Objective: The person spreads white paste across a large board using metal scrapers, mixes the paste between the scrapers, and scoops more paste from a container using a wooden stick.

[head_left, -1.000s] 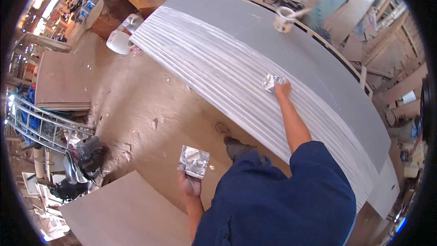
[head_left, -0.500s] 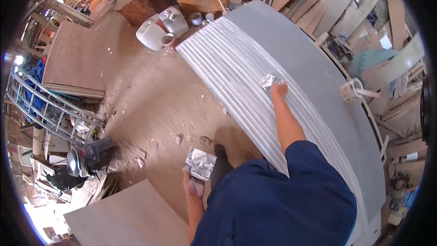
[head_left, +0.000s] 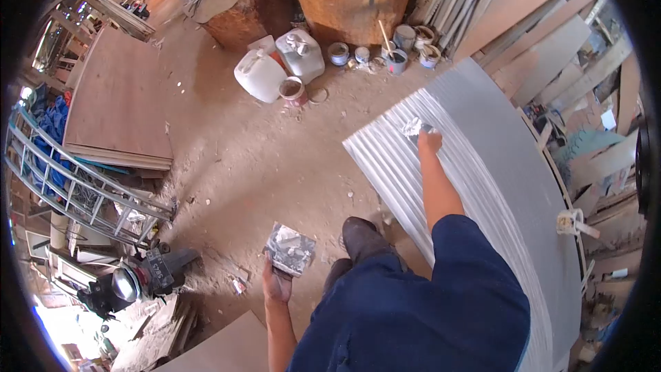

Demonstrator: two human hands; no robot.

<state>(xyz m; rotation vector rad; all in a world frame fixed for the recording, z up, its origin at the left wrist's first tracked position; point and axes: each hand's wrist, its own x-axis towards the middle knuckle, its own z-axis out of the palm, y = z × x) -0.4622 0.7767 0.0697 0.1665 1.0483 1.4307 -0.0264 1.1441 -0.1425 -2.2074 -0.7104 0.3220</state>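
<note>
My left hand (head_left: 278, 282) grips a square, flat board (head_left: 303, 259) smeared with white and grey paste, held out over the floor at my left. My right hand (head_left: 430, 140) is closed round what looks like a putty knife (head_left: 415, 128), its blade coated in pale paste. The blade is over the far part of a long grey panel (head_left: 502, 124), on its ribbed side (head_left: 392, 151); whether it touches I cannot tell. Whitish streaks run along the ribs, while the panel's right side is smooth and plain grey.
White jugs (head_left: 258, 76) and several paint tins (head_left: 396, 62) stand ahead by large wood stumps (head_left: 351, 3). A metal ladder (head_left: 82, 189), stacked boards (head_left: 117, 96) and a motorbike (head_left: 131, 279) are at left. A white pot (head_left: 569, 222) stands on the panel's right edge; timber leans beyond.
My view and body have shifted forward along the panel, and a boot now shows. The right hand with the putty knife is nearer the panel's far end. Both hands keep their holds.
</note>
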